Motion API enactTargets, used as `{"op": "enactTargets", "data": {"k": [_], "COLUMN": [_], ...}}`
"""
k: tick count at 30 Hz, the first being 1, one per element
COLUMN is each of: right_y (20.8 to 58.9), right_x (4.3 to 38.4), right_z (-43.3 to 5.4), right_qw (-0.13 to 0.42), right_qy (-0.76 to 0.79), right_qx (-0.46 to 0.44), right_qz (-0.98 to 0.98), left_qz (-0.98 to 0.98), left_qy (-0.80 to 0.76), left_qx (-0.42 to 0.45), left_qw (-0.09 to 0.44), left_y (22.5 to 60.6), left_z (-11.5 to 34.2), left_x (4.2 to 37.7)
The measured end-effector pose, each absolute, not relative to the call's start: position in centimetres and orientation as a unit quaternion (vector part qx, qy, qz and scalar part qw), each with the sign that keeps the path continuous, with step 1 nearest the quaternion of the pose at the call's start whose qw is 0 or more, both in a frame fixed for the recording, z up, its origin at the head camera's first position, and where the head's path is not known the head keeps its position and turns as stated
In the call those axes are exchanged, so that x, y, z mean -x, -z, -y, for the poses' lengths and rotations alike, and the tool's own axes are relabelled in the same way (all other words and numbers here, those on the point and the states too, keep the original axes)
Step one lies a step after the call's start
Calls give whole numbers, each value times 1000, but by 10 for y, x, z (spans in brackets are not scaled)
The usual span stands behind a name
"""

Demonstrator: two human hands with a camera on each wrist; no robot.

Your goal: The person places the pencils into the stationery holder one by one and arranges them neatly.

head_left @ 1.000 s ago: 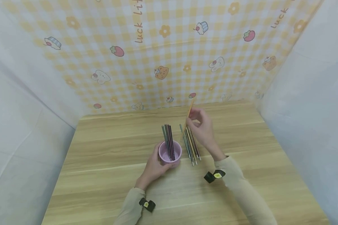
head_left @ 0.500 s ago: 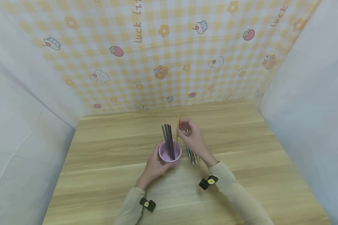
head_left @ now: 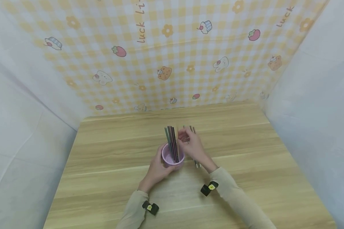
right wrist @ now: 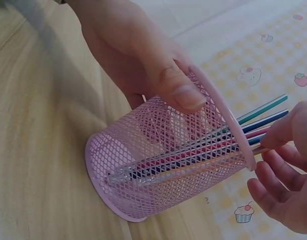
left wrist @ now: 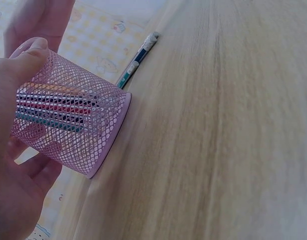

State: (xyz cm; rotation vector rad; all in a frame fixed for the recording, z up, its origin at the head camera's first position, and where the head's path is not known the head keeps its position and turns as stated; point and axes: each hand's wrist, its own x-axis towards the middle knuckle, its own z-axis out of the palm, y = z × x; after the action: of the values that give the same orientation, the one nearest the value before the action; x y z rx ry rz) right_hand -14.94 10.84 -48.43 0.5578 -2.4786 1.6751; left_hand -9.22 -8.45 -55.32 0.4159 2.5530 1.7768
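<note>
Just left of centre in the lower half of the head view, a pinkish round mesh cup is gripped by the left hand, fingers and thumb curled round its wall. In it, a bunch of slim dark and green pencils is propped, leaning a bit.

Here's the change: a slim yellow pencil, held above the loose ones to the right a second ago, is now lowered inside the rim, right beside the bunch. So, as far as can be judged, that one's nearly in, though it isn't let go. It's pinched near its upper part by the thumb and fingers of the right hand. Further right, a few loose slim pencils are left on the wood-grain tabletop, partly hidden by that hand.

Writing-wise, "luck lit", cut off by the top edge, can be read at upper middle on the yellow-and-white checked cloth, with "luck" again at upper right. No brand can be made out on any pencil.
</note>
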Motion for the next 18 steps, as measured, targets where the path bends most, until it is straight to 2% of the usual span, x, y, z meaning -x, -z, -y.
{"op": "enactTargets", "data": {"k": [6,13,18], "right_y": [491,492,492], "right_x": [146,155,167], "right_z": [-114,-128,-142], "right_qw": [32,73,74], "right_qy": [-560,-557,-571], "right_qx": [-175,-147,-100], "right_qz": [809,814,811], "left_qz": [-819,-824,-820], "left_qy": [-560,-556,-561], "left_qx": [-128,-113,-113], "left_qw": [3,2,6], "left_y": [553,552,552], "left_z": [83,83,83], "left_x": [92,92,91]}}
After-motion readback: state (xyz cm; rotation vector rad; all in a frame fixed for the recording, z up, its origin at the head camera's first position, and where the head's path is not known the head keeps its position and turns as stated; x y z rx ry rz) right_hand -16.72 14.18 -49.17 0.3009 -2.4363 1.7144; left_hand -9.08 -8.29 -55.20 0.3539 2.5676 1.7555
